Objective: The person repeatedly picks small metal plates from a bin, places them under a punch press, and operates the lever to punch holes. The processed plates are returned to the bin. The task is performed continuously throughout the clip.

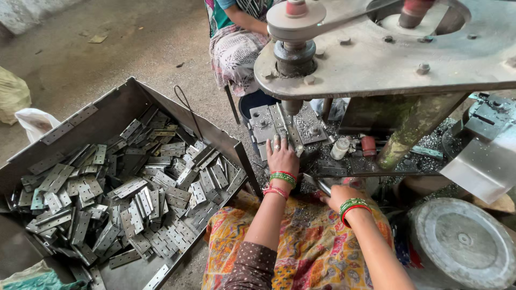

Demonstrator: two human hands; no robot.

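My left hand (280, 154) reaches forward and rests flat on the grey metal fixture (271, 122) under the drill spindle (293, 104), fingers pressing on a hinge plate there. My right hand (337, 195) sits lower and closer to me, curled around a metal lever handle (319, 185) at the machine's front edge. Both wrists carry green and red bangles. A large grey metal bin (115, 102) to my left is filled with several flat metal hinges (140, 198).
The machine's heavy steel top plate (387, 64) overhangs the work area. Metal shavings cover the machine bed (430, 142). A round metal lid (462, 241) lies at lower right. Another person (236, 37) sits behind the machine. Bags (13, 94) lie on the concrete floor at the left.
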